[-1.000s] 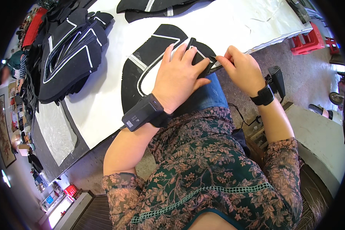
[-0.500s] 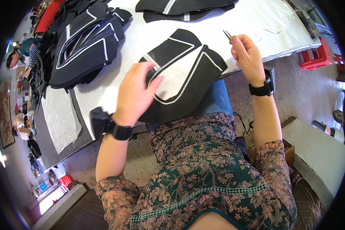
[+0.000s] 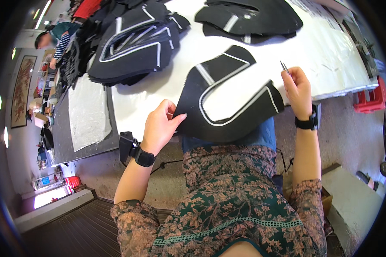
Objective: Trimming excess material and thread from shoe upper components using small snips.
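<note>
A black U-shaped fabric piece (image 3: 227, 131) with white strips along its inner edge and across its arms lies at the table's front edge, partly over my lap. At its lower left edge, my left hand (image 3: 158, 126) pinches the fabric between thumb and fingers. My right hand (image 3: 299, 92) is raised just beyond the piece's right tip, apart from it. Its closed fingers hold slim pointed metal tweezers (image 3: 284, 67), points upward; most of the tool is hidden in the hand.
A thick stack of similar black pieces (image 3: 131, 64) lies to the left, another stack (image 3: 261, 21) at the back. White sheeting covers the table (image 3: 330, 60). A red stool (image 3: 370, 96) stands at right. Another person (image 3: 60, 36) is at the far left, beside heaped black material.
My left hand has come down from the piece's inner edge to its lower left outer edge and grips it there. The piece has spread wider. The whole view has shifted.
</note>
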{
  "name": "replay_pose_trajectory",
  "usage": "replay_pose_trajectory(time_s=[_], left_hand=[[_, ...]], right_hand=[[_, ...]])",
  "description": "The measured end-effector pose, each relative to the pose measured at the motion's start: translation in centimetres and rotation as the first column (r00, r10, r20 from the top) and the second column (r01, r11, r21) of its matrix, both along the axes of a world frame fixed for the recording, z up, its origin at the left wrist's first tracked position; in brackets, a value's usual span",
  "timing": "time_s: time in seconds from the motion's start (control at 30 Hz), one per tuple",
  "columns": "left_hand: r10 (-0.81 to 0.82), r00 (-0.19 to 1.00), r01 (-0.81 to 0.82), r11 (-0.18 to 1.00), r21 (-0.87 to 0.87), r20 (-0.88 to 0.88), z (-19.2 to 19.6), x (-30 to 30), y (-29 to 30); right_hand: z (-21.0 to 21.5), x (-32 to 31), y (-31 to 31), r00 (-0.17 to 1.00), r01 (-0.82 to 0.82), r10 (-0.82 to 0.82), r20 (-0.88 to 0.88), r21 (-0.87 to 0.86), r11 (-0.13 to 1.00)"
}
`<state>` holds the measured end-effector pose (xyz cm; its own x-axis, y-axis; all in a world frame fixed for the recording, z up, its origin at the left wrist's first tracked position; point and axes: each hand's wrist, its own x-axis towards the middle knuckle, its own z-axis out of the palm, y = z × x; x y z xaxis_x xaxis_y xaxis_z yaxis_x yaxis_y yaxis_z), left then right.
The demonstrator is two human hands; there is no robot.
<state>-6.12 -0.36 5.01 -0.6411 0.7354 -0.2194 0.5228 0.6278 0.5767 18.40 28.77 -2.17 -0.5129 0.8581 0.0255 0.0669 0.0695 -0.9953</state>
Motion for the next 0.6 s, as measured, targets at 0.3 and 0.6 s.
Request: replay_pose_trajectory(time_s=[0.3,0.6], left_hand=[[0.03,0.971,0.119,0.802,0.586,-0.238,11.3,-8.0,8.0],[0.387,0.723,-0.073,0.867,0.494,-0.572,17.1,-24.8,2.5]], right_hand=[[0.3,-0.3,-0.4,0.999,-0.023,0.024,-0.044,0.019,1.0],[1.2,-0.3,-0.8,0.999,-0.029,0.027,-0.044,-0.031,0.999]])
